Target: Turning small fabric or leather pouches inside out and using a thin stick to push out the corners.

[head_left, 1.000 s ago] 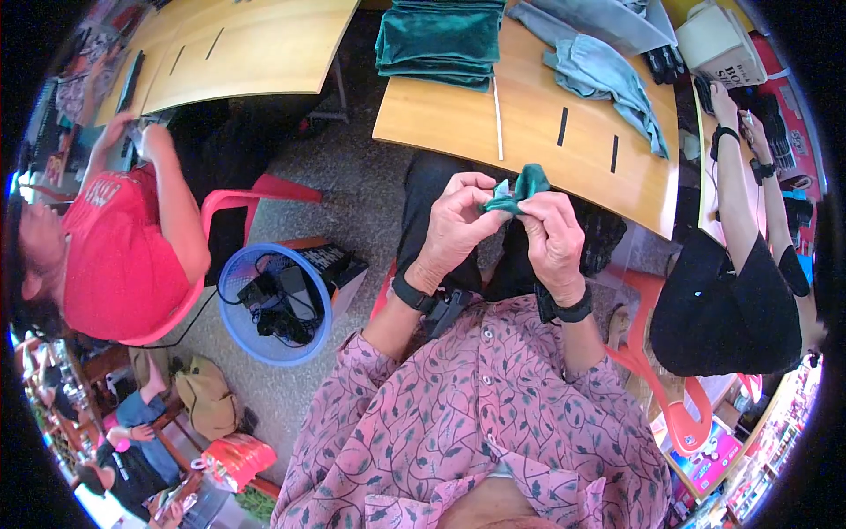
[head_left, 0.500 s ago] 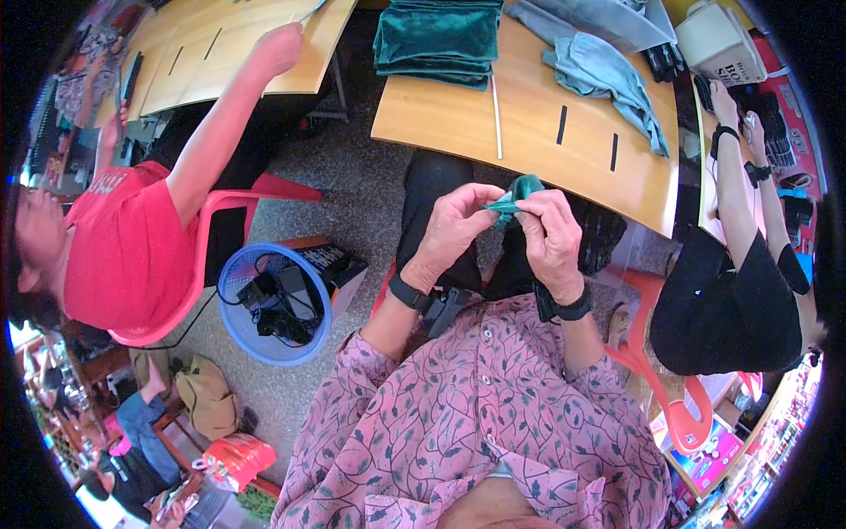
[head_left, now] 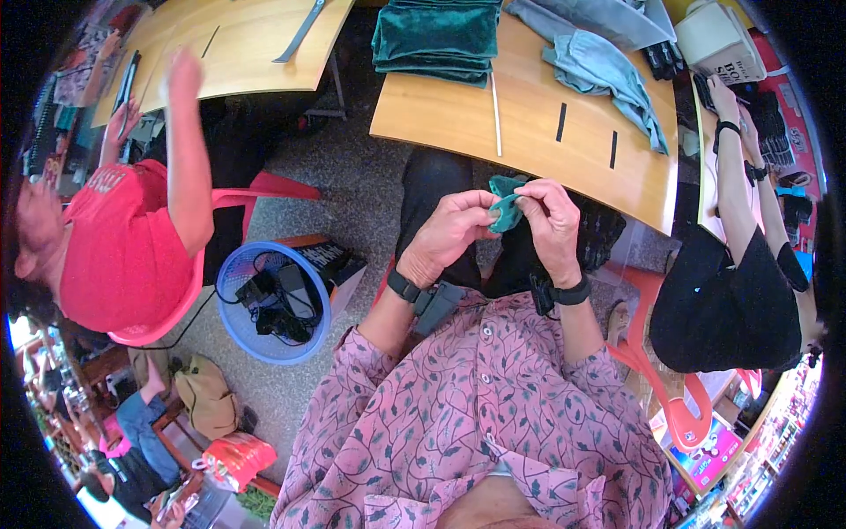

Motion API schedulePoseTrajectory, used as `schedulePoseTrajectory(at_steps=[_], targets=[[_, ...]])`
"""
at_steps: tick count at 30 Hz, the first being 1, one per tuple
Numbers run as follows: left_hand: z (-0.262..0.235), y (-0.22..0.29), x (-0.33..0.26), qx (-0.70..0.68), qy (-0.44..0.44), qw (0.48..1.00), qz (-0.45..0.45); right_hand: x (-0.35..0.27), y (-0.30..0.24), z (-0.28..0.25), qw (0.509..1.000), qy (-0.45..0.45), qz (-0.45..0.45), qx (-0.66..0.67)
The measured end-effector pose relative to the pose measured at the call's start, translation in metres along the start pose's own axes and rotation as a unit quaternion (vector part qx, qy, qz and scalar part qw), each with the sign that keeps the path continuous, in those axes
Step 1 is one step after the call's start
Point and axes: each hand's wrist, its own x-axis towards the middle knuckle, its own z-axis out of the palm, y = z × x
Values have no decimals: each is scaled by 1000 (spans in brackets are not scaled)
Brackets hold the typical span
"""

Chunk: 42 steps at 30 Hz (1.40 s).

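A small piece of teal fabric (head_left: 505, 208) is pinched between both hands over my lap, in front of the wooden table (head_left: 538, 128). My left hand (head_left: 451, 234) grips its left side with thumb and fingers. My right hand (head_left: 548, 219) holds its right side, fingers curled over the top. Both wrists wear dark bands. A stack of folded dark green cloth (head_left: 436, 37) lies on the table's far left, and a crumpled pale blue cloth (head_left: 602, 70) lies to its right.
A person in a red shirt (head_left: 115, 238) sits at my left on a red chair, one arm raised toward a second wooden table (head_left: 238, 44). A blue basket (head_left: 269, 304) with dark items stands on the floor. A person in black (head_left: 731, 282) sits at my right.
My hands stayed together on the teal piece, working it slightly. The person in red swung an arm up from the far table edge toward its top.
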Motion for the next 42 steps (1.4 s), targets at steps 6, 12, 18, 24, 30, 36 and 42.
schedulePoseTrajectory(at_steps=[6,12,18,24,30,36,42], targets=[[5,-3,-4,19,-61,997,-32,2,8,1,993,-29,71,88],[14,1,-11,30,-123,990,-63,4,-2,0,985,-63,66,145],[14,-9,-12,-40,-158,985,-59,5,0,1,974,-131,55,177],[18,-1,-2,-63,0,998,-10,0,2,-3,975,-95,159,123],[7,-2,-2,-75,24,997,26,0,-7,-9,936,-149,246,203],[0,-10,1,-124,-54,990,38,-10,7,0,944,-120,254,175],[6,-20,3,-341,-12,939,42,-10,3,10,984,-84,155,38]])
